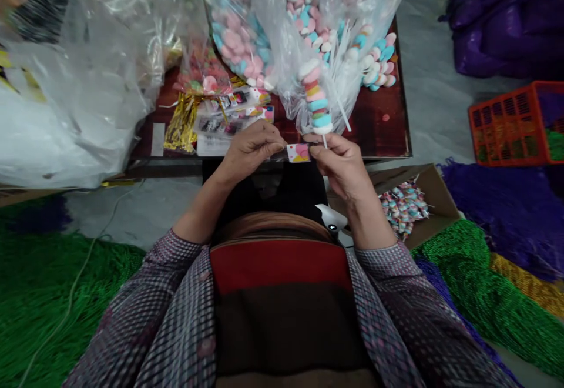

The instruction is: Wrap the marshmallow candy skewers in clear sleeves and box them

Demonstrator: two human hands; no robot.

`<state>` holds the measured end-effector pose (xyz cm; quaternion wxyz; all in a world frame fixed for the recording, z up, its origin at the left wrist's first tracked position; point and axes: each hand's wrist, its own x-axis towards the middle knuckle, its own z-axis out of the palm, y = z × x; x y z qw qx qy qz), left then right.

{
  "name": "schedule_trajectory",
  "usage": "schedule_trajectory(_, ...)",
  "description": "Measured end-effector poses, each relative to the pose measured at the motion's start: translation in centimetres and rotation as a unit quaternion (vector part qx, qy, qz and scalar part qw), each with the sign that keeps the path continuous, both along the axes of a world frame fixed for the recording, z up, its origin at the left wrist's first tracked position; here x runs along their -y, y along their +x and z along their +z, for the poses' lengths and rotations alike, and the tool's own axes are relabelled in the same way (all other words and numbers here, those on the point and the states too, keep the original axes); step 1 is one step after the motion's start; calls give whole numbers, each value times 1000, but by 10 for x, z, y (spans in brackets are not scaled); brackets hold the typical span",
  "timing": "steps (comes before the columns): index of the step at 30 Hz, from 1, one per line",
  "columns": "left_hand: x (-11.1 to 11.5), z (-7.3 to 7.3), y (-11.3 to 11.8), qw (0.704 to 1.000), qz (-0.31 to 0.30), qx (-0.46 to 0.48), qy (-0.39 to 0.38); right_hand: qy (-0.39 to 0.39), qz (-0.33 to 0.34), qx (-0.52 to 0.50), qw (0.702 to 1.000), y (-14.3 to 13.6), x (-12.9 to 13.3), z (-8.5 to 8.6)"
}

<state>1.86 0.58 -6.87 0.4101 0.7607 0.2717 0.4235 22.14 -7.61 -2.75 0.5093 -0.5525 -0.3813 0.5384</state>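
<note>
Between my two hands is a small printed plastic bag (298,153) with pink and yellow spots. My left hand (252,148) pinches its left end, fingers closed. Closed around the thin stick of a marshmallow skewer (318,106), my right hand (342,161) also touches the bag's right end. The skewer stands nearly upright, with white, pink, blue and orange-red pieces stacked on it. More printed bags (235,117) lie flat on the table beyond my left hand, next to gold twist ties (183,120).
Large clear bags of marshmallows (240,44) and gummy candy (205,70) crowd the dark table (388,132). Finished skewers fill a cardboard box (434,203) at lower right. An orange crate (504,126) and green tinsel heaps (506,300) are on the floor.
</note>
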Motion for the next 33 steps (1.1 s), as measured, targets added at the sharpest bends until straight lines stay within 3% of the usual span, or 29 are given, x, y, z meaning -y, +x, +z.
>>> schedule_trajectory(7,3,-3,7,999,-35,-1,20,13,38,5,999,-11,-7,-16)
schedule_trajectory(12,1,1,1,997,-59,-35,-28,46,18,50,998,-15,-13,-29)
schedule_trajectory(16,-3,-1,-13,993,-55,-58,-82,17,-13,31,999,-9,-10,-23)
schedule_trajectory(19,-4,-3,-18,995,-33,-52,-81,3,2,28,1000,-5,-7,-18)
schedule_trajectory(24,0,-5,-12,996,-2,-33,-78,6,12,39,999,-4,-8,-14)
schedule_trajectory(29,1,-9,-8,991,-45,6,-128,4,-10,34,999,-3,-8,-18)
schedule_trajectory(33,-2,-17,-10,982,-21,58,-180,-10,14,0,1000,-1,-7,-15)
